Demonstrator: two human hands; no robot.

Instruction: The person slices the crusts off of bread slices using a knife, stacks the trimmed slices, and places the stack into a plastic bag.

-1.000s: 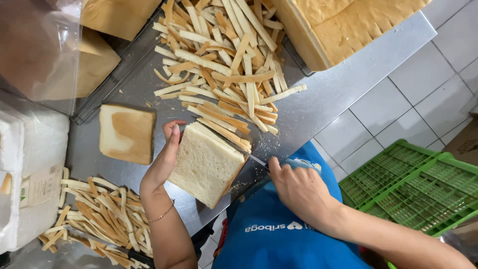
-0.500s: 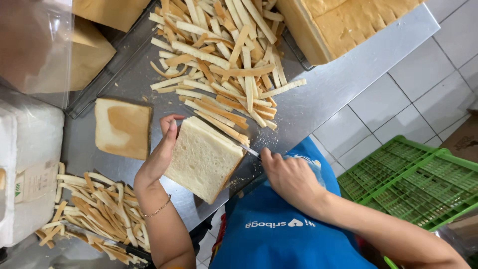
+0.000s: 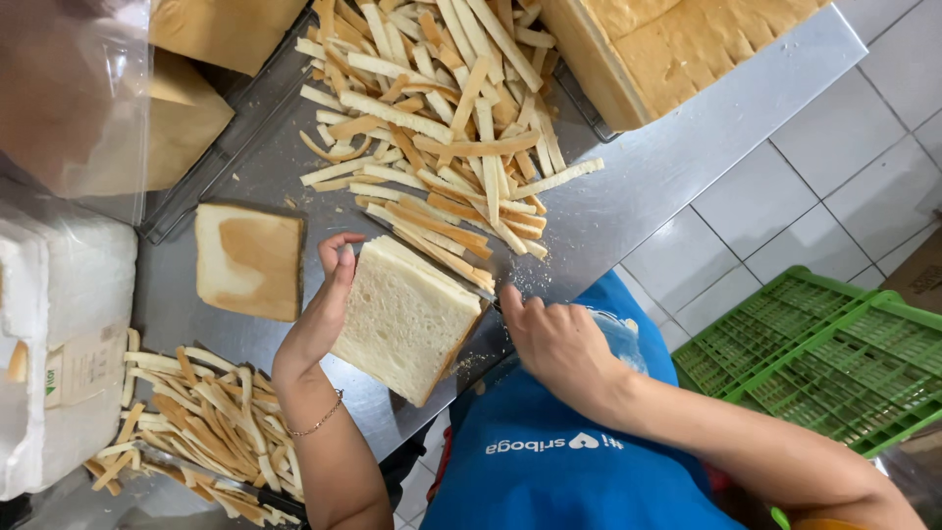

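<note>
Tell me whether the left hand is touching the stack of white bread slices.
Touching. The head view shows the left hand pressed flat against the side of the stack of white bread slices, with no gap between them.
</note>
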